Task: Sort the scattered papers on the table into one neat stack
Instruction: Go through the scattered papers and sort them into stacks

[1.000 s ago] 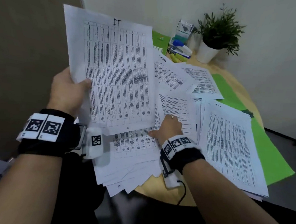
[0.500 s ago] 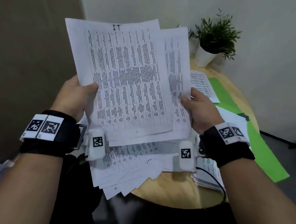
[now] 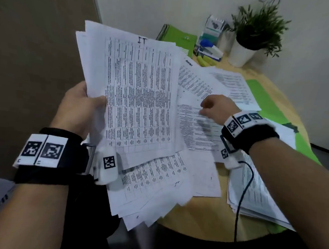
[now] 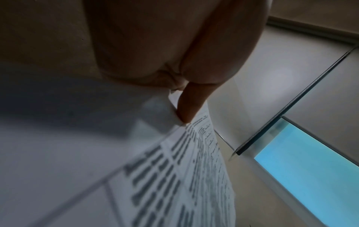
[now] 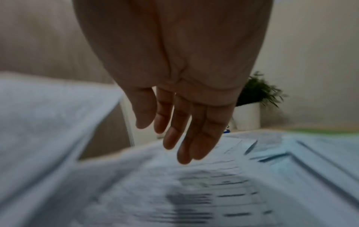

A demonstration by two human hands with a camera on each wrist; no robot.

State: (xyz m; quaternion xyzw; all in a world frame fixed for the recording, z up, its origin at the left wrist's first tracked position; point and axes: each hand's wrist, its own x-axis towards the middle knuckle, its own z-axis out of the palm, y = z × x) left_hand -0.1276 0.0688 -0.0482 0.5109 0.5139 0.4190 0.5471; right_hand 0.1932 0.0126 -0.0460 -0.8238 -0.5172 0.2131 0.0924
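The left hand point(image 3: 79, 106) is raised, thumb pinched forward against its fingers. The right hand point(image 3: 212, 108) reaches out low, fingers point(image 5: 194, 135) straight and relaxed.

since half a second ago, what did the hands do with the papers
The right hand let go of the held sheaf and moved right and down over the loose sheets on the table, fingers open and holding nothing. The sheet it had brought up now sits in the sheaf. The left hand still grips the sheaf's left edge, raised. The pile by the right forearm is unchanged.
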